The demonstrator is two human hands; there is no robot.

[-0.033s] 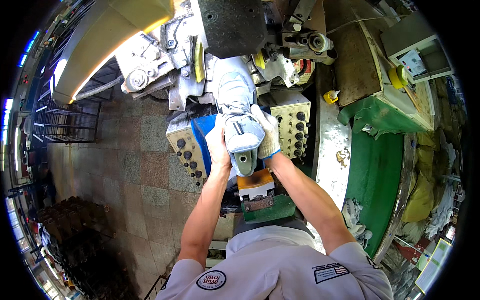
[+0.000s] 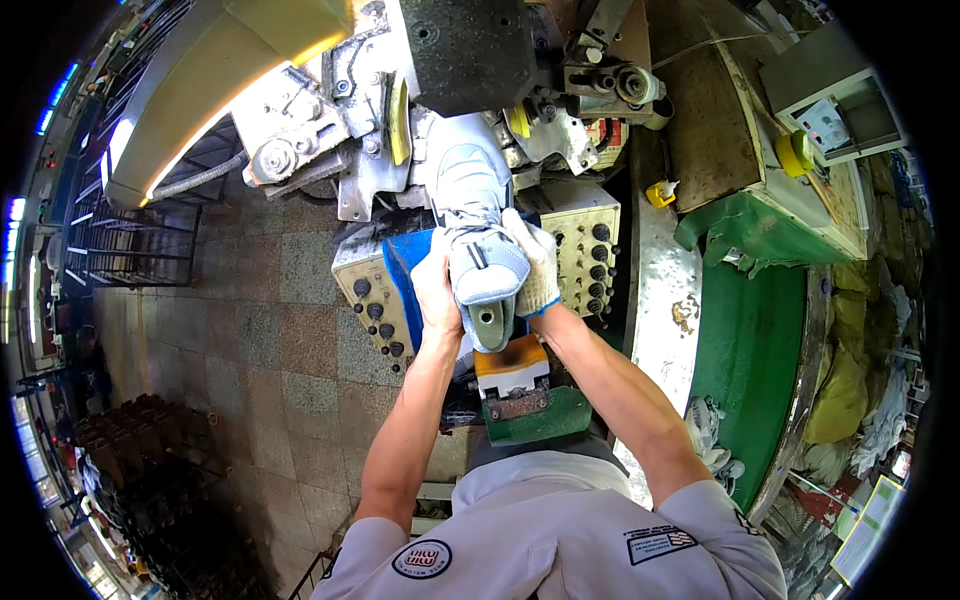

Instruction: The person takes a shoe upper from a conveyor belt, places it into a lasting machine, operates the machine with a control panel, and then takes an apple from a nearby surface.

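A light grey-blue shoe upper (image 2: 470,205) with laces sits on a green shoe last (image 2: 490,330), whose end with a round hole sticks out toward me. Its toe points away from me, in among the machine's metal plates under a dark block (image 2: 465,50). Bare, my left hand (image 2: 434,285) is closed along the left side of the heel end. My right hand (image 2: 535,262), in a white knit glove with a blue cuff edge, grips the opposite side. Some fingers of both hands are hidden behind the shoe.
Control boxes with black knobs (image 2: 580,250) flank the shoe. A lamp hood (image 2: 220,90) hangs at upper left. Below the last is an orange-topped support (image 2: 510,360). On the right runs a green-bedded trough (image 2: 740,360); a dark rack of shoes (image 2: 150,470) stands lower left.
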